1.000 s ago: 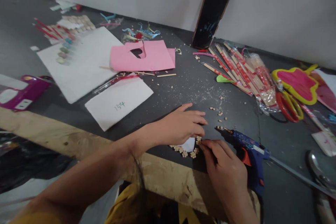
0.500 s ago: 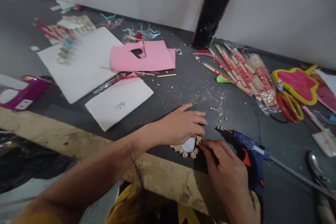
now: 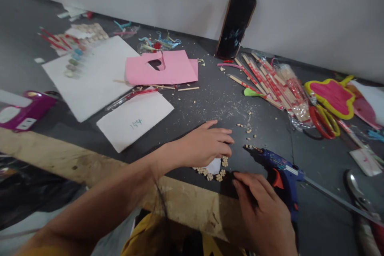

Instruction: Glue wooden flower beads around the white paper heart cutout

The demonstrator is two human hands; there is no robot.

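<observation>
My left hand (image 3: 208,144) lies palm down with fingers spread, partly covering a small white paper piece (image 3: 213,166). Around that paper's near and right edges runs a row of small flower shapes (image 3: 209,176) made of pale wooden bits; the far left part is hidden under the hand. My right hand (image 3: 262,206) is just right of the flowers, apart from them. Its thumb and index finger are slightly parted, with nothing visible between them. Beyond it a blue glue gun (image 3: 280,162) lies on the dark table, its nozzle by a few wooden bits (image 3: 248,146).
A phone (image 3: 236,26) leans on the wall. Wrapped chopsticks (image 3: 267,76), scissors (image 3: 324,122) and pliers (image 3: 355,188) lie to the right. Pink cut paper (image 3: 177,68), a white card marked 154 (image 3: 135,122) and a purple tool (image 3: 33,110) are left.
My right hand has drawn away from the flower at the right edge, down and to the right, its thumb and index finger parting. My left hand stays in place. The view has shifted slightly.
</observation>
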